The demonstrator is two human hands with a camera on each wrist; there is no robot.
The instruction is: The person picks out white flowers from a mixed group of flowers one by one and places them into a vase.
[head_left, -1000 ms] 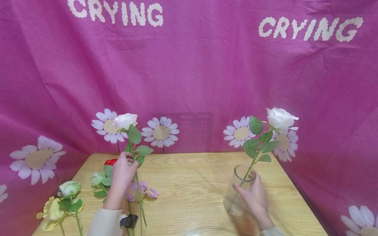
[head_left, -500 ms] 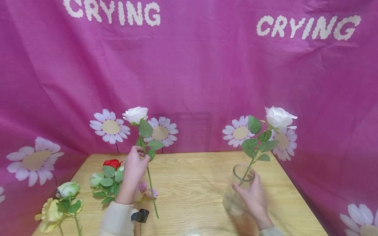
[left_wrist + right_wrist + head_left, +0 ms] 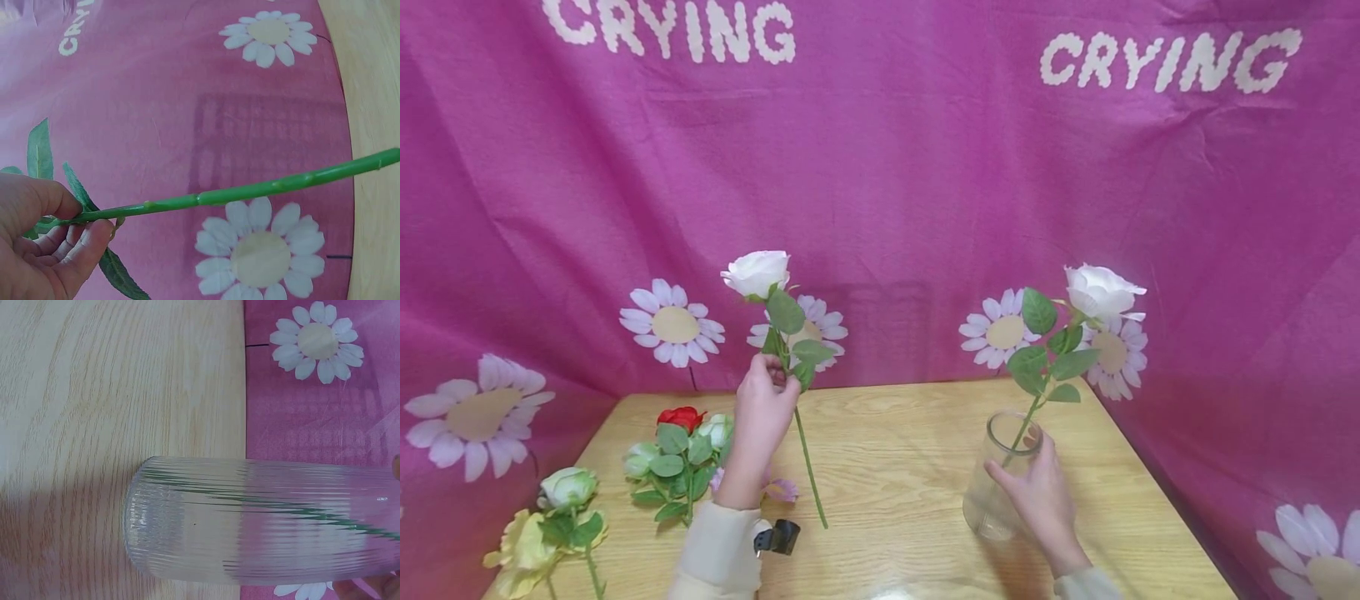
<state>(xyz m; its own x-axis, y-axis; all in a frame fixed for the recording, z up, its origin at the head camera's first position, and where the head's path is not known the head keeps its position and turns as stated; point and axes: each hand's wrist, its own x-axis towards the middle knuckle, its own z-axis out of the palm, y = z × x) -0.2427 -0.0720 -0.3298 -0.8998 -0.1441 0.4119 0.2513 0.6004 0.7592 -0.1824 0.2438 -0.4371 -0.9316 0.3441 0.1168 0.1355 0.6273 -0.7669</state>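
My left hand (image 3: 766, 421) pinches the green stem of a white rose (image 3: 757, 275) just under its leaves, and the stem's lower end hangs over the table. In the left wrist view, thumb and fingers close on that stem (image 3: 250, 190), which slants up to the right. My right hand (image 3: 1039, 500) grips a clear ribbed glass vase (image 3: 985, 508) near its rim from the right side. A second white rose (image 3: 1103, 292) stands in the vase, leaning right. Through the ribbed wall of the vase (image 3: 206, 550) in the right wrist view, its green stem shows distorted.
On the wooden table (image 3: 895, 467), a red rose (image 3: 681, 418) and pale green roses (image 3: 640, 460) lie at the left, with a purple flower (image 3: 781, 490) partly behind the left arm. A yellow flower (image 3: 523, 550) lies nearer. A pink daisy-print cloth (image 3: 880, 208) hangs behind.
My left hand has lifted the white rose up and to the right, away from the flowers lying at the left. My right hand keeps its hold on the vase.
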